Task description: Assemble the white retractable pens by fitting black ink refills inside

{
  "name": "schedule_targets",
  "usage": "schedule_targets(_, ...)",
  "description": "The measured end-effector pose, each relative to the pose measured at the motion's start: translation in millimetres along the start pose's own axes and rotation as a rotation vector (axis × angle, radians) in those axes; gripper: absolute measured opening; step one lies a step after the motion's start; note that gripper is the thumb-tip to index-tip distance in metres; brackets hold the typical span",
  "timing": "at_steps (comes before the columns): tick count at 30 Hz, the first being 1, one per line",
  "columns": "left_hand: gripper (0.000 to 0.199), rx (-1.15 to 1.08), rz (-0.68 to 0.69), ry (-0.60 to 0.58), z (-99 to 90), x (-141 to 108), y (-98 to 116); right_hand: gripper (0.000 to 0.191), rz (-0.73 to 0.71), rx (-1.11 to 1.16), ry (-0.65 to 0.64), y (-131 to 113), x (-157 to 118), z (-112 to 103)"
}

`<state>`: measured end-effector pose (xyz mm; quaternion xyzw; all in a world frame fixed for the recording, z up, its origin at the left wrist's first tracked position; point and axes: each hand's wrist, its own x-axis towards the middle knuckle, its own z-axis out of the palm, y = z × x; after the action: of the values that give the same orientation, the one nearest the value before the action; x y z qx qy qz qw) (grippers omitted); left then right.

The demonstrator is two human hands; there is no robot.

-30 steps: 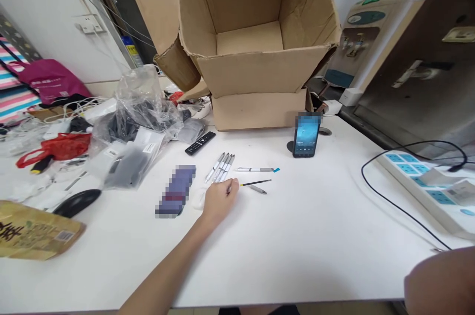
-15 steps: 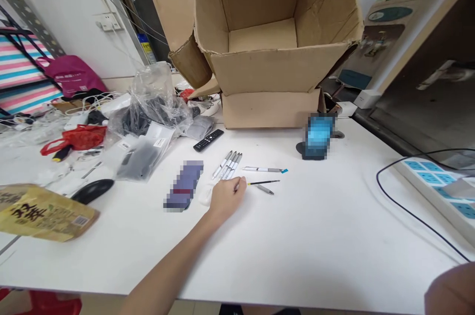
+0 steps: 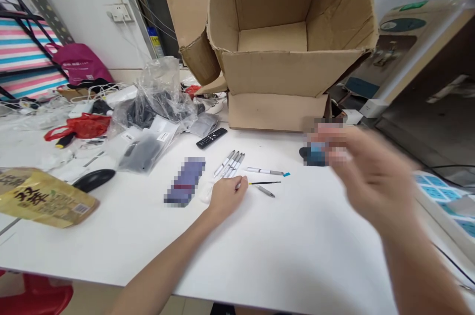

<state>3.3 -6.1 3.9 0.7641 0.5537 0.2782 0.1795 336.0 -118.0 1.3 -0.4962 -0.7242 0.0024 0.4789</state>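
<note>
My left hand (image 3: pixel 227 197) rests on the white table with its fingers closed by the end of a thin black pen refill (image 3: pixel 266 183); what the fingertips grip is hidden. Beyond it lie several white and grey pens (image 3: pixel 230 164) side by side. A single pen (image 3: pixel 264 171) with a blue tip piece lies just past the refill, and a grey pen part (image 3: pixel 266 191) lies on the near side of it. My right hand (image 3: pixel 365 171), smeared by motion, is raised in front of the blurred-out phone (image 3: pixel 315 155) on its dark stand; its fingers cannot be made out.
An open cardboard box (image 3: pixel 274 75) stands at the back. A remote (image 3: pixel 212 138), a pixelated purple item (image 3: pixel 185 182), plastic bags (image 3: pixel 148 149) and a yellow pouch (image 3: pixel 44 198) lie to the left. At the right edge is a power strip (image 3: pixel 441 196).
My right hand has come in from the lower right corner up to the front of the phone. My left hand has stayed in place. The view has shifted slightly.
</note>
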Motion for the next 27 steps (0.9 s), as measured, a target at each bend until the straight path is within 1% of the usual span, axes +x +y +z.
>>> schedule_targets(1, 0.048, -0.001, -0.005, 0.000, 0.0, 0.3, -0.1, 0.026, 0.062, 0.016, -0.072, -21.1, 41.5, 25.8)
schedule_targets(2, 0.047, -0.002, -0.013, 0.000, 0.1, 0.6, -0.1, 0.029, 0.139, 0.041, -0.169, -38.6, 74.4, 49.2)
schedule_targets(3, 0.047, -0.003, -0.021, 0.002, 0.3, 0.9, -0.1, 0.034, 0.203, 0.068, -0.215, -51.2, 96.7, 68.9)
schedule_targets(4, 0.047, -0.005, -0.028, 0.004, 0.5, 1.1, -0.1, 0.040, 0.282, 0.090, -0.253, -58.3, 108.5, 84.3)
schedule_targets(5, 0.047, -0.006, -0.033, 0.009, 0.8, 1.3, -0.2, 0.048, 0.378, 0.106, -0.316, -60.4, 111.2, 95.5)
schedule_targets(6, 0.047, -0.006, -0.036, 0.015, 1.0, 1.4, -0.2, 0.053, 0.450, 0.138, -0.381, -58.9, 107.1, 103.2)
schedule_targets(8, 0.046, -0.003, -0.035, 0.021, 1.3, 1.6, -0.4, 0.056, 0.529, 0.232, -0.466, -51.4, 90.1, 111.9)
schedule_targets(10, 0.046, -0.001, -0.036, 0.017, 1.5, 1.9, -0.8, 0.056, 0.577, 0.311, -0.505, -46.0, 75.5, 116.9)
schedule_targets(12, 0.045, -0.005, -0.040, 0.007, 1.8, 2.1, -1.3, 0.053, 0.622, 0.362, -0.529, -45.9, 70.0, 121.4)
schedule_targets(15, 0.045, -0.013, -0.051, 0.002, 2.7, 2.5, -2.5, 0.048, 0.650, 0.460, -0.523, -48.6, 71.7, 127.0)
schedule_targets(19, 0.044, -0.026, -0.052, -0.006, 4.7, 3.5, -4.4, 0.036, 0.670, 0.568, -0.441, -44.7, 71.4, 129.8)
schedule_targets(21, 0.044, -0.041, -0.055, -0.018, 6.1, 4.0, -5.5, 0.035, 0.684, 0.589, -0.411, -41.7, 69.2, 129.5)
schedule_targets(24, 0.044, -0.054, -0.069, -0.033, 8.2, 4.3, -6.9, 0.034, 0.685, 0.555, -0.425, -40.0, 66.3, 128.7)
schedule_targets(27, 0.045, -0.047, -0.070, -0.043, 9.6, 4.2, -7.7, 0.045, 0.654, 0.431, -0.460, -41.4, 64.1, 128.8)
